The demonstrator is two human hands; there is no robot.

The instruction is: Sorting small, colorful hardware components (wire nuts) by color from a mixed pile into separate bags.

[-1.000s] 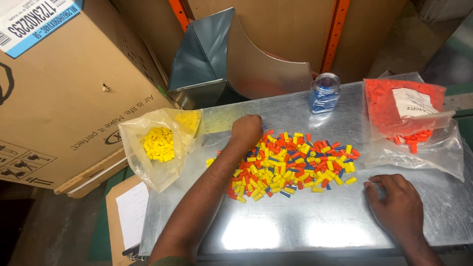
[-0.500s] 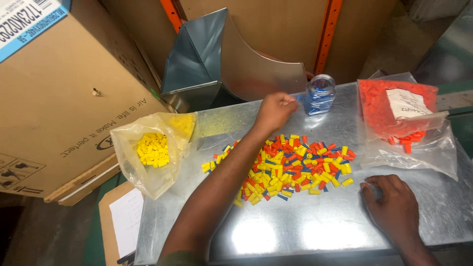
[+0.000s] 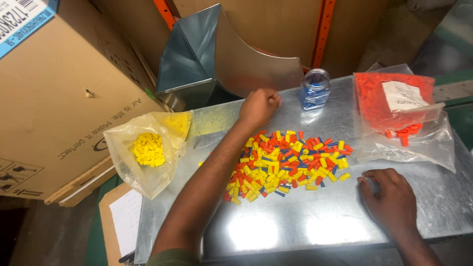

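Closed into a fist, our left hand (image 3: 258, 107) hovers above the tabletop (image 3: 295, 226) between the pile of small caps (image 3: 286, 162) and the blue jar (image 3: 315, 88); whether that grip holds a cap we cannot tell. Our right hand (image 3: 391, 199) lies flat, fingers loose, holding nothing. We judge the caps light, hard, prone to scatter; pinch them singly. Bags crowd both edges: yellow bag (image 3: 148, 150) left, orange bag (image 3: 399, 106) right.
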